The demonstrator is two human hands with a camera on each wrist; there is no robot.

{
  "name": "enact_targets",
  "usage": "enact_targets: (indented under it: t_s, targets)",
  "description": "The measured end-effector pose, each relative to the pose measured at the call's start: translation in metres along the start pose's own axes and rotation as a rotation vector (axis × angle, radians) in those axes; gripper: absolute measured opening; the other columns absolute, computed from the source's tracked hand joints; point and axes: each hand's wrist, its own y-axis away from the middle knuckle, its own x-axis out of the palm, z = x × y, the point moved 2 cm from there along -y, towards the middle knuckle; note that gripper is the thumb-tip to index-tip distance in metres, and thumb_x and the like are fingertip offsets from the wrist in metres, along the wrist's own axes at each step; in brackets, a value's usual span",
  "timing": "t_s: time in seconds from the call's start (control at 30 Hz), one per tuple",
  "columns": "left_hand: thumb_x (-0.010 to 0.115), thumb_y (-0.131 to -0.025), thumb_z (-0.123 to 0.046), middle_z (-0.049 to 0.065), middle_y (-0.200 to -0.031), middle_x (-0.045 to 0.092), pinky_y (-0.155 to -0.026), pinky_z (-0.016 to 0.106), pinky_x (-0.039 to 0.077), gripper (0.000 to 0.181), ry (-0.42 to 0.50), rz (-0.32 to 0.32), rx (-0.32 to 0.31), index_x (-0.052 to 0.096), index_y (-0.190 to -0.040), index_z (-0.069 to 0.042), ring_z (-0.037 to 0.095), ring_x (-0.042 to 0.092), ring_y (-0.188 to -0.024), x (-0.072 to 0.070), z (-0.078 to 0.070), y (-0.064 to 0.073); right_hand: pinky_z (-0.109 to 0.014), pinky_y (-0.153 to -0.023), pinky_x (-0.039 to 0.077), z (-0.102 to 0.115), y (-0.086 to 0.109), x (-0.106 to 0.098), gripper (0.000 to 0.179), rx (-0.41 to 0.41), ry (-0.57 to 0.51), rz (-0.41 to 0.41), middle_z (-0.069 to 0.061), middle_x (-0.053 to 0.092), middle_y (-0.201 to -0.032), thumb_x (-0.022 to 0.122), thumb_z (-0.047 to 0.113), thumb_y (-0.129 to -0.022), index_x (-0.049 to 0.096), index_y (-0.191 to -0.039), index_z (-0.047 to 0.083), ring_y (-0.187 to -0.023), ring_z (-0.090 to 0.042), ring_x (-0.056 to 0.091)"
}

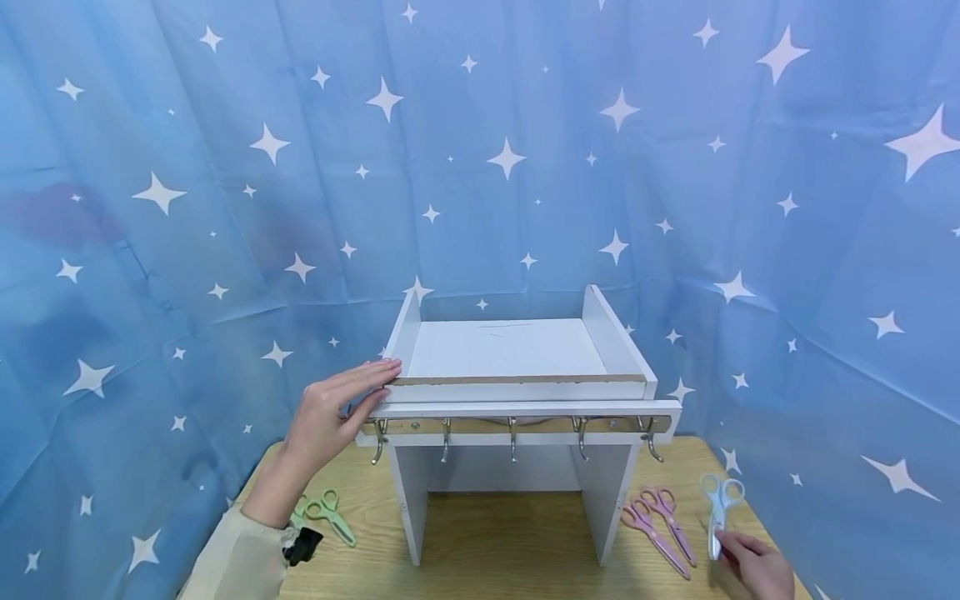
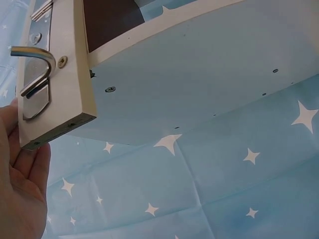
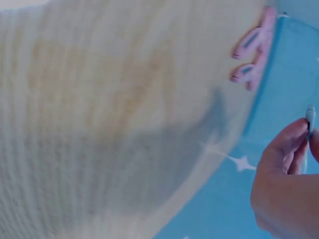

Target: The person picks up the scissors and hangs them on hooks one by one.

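Note:
In the head view, a white shelf unit [image 1: 517, 390] stands in the middle, a rail of metal hooks [image 1: 513, 427] across its front. My left hand [image 1: 333, 412] rests at the unit's left front corner, fingers extended along its side. From the left wrist, fingers of that hand [image 2: 25, 184] show behind the end of the hook rail [image 2: 57, 94]. At the right, my right hand [image 1: 753, 567] pinches light blue scissors [image 1: 717, 502] by their blades, handles pointing away from me. The right wrist view has this hand [image 3: 281, 169] at its right edge, with the scissors' tip [image 3: 311, 115] between finger and thumb.
Two pairs of pink scissors [image 1: 663, 527] lie between the unit and my right hand. Green scissors [image 1: 330, 515] lie on the wooden table [image 1: 517, 542] at the left, partly behind my left forearm. A blue star-patterned curtain [image 1: 480, 208] surrounds the table.

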Motion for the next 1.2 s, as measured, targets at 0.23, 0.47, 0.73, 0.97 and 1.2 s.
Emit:
enact_targets:
  t_s: [0.23, 0.47, 0.73, 0.97, 1.2]
  targets:
    - [0.076, -0.081, 0.002, 0.008, -0.124, 0.072, -0.110, 0.012, 0.039, 0.044, 0.005, 0.003, 0.002, 0.072, -0.123, -0.010, 0.019, 0.066, -0.121, 0.001, 0.000, 0.001, -0.020, -0.067, 0.061, 0.029, 0.023, -0.003, 0.019, -0.033, -0.157, 0.049, 0.014, 0.065, -0.064, 0.074, 0.014, -0.088, 0.070, -0.071, 0.019, -0.063, 0.001, 0.066]
    - [0.075, -0.082, 0.002, 0.009, -0.126, 0.071, -0.111, 0.013, 0.040, 0.045, 0.010, 0.006, 0.004, 0.071, -0.126, -0.011, 0.019, 0.065, -0.122, 0.002, 0.000, 0.002, -0.016, -0.068, 0.060, 0.061, 0.051, -0.002, 0.025, -0.042, -0.252, 0.067, 0.018, 0.064, -0.067, 0.073, 0.018, -0.091, 0.070, -0.068, 0.026, -0.066, 0.003, 0.066]
    - [0.075, -0.082, 0.003, 0.008, -0.127, 0.071, -0.111, 0.013, 0.040, 0.045, 0.016, -0.002, 0.011, 0.071, -0.125, -0.010, 0.017, 0.064, -0.123, 0.003, 0.000, 0.004, -0.017, -0.067, 0.060, 0.090, 0.080, -0.004, 0.019, -0.067, -0.360, 0.113, 0.014, 0.069, -0.071, 0.076, 0.018, -0.089, 0.073, -0.072, 0.026, -0.068, 0.000, 0.068]
    - [0.075, -0.082, 0.003, 0.009, -0.126, 0.071, -0.110, 0.013, 0.040, 0.044, 0.017, -0.008, 0.013, 0.071, -0.125, -0.009, 0.017, 0.065, -0.123, 0.004, 0.000, 0.003, -0.018, -0.068, 0.060, 0.111, 0.108, -0.008, 0.011, -0.179, -0.418, 0.167, 0.011, 0.071, -0.074, 0.076, 0.015, -0.089, 0.075, -0.079, 0.021, -0.071, -0.002, 0.070]
    - [0.075, -0.083, 0.003, 0.009, -0.126, 0.071, -0.110, 0.012, 0.040, 0.045, 0.021, -0.009, 0.005, 0.071, -0.125, -0.009, 0.015, 0.064, -0.124, 0.003, 0.000, 0.002, -0.018, -0.069, 0.060, 0.124, 0.130, -0.011, 0.013, -0.300, -0.472, 0.233, 0.007, 0.071, -0.076, 0.072, 0.007, -0.091, 0.076, -0.085, 0.018, -0.072, -0.004, 0.070]
